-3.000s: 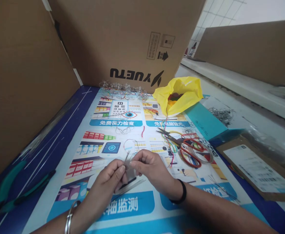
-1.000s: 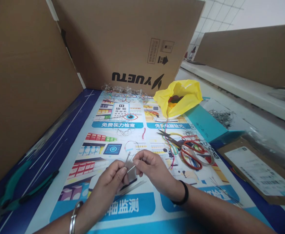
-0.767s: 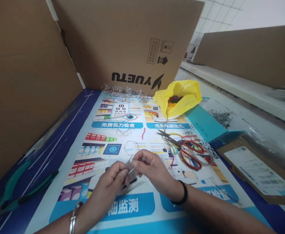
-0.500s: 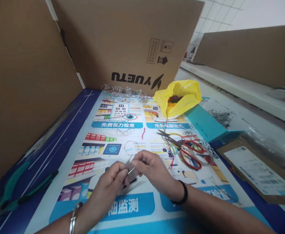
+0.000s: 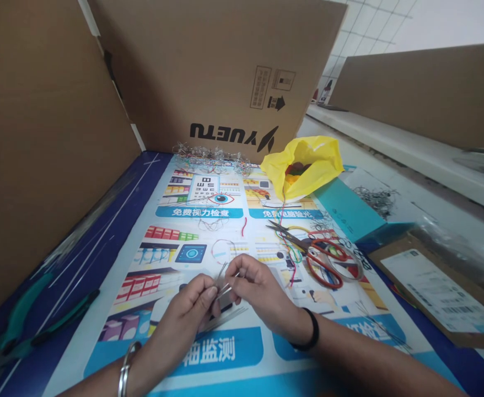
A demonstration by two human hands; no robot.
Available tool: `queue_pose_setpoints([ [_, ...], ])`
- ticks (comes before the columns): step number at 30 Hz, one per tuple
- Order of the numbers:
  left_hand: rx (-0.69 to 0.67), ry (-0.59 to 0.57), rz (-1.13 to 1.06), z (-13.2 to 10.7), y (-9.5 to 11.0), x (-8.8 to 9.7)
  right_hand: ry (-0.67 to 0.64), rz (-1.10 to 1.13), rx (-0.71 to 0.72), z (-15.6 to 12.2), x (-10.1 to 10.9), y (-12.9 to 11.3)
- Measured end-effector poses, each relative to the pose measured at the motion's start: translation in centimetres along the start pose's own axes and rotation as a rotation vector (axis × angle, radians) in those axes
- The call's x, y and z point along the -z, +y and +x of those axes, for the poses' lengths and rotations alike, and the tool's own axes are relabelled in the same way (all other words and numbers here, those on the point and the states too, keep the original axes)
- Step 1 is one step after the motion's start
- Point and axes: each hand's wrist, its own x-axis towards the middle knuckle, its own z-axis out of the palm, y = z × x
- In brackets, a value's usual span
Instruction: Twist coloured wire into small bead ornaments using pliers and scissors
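My left hand (image 5: 186,311) pinches a small bundle of thin metal wires (image 5: 222,273) that fan upward from its fingertips. My right hand (image 5: 256,292) is closed too, its thumb and forefinger pinching one of those wires close to the left fingertips. Both hands hover just above a printed poster (image 5: 209,220) that covers the table. More straight wires (image 5: 225,317) lie on the poster beneath the hands. A silver bangle is on my left wrist and a black band on my right.
Red-handled scissors (image 5: 320,256) and coloured threads lie right of the hands. A yellow bag (image 5: 304,162) sits behind them, beside a teal box (image 5: 349,209). Green pliers (image 5: 22,331) lie at the left. Cardboard boxes (image 5: 209,71) wall the back and left. Tangled wire pieces (image 5: 211,157) line the back box.
My right hand has slid a little down and right along a wire while the left hand kept its pinch on the bundle. Nothing else has moved.
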Motion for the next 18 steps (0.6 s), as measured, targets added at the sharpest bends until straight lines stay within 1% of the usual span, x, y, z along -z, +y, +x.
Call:
queue_pose_setpoints([
  [4,-0.018,-0.035,0.023,0.08,0.03,0.05,0.001,0.008,0.016,-0.01,-0.04,-0.16],
  [7,-0.035,-0.037,0.067,0.14,0.06,0.02,0.006,-0.016,0.047,0.00,-0.06,-0.07],
  [10,-0.045,-0.040,0.061,0.19,-0.01,0.03,0.016,-0.059,0.070,0.03,0.02,0.17],
  [18,-0.010,-0.014,0.049,-0.12,0.53,0.05,0.003,-0.081,0.081,0.12,0.28,0.47],
])
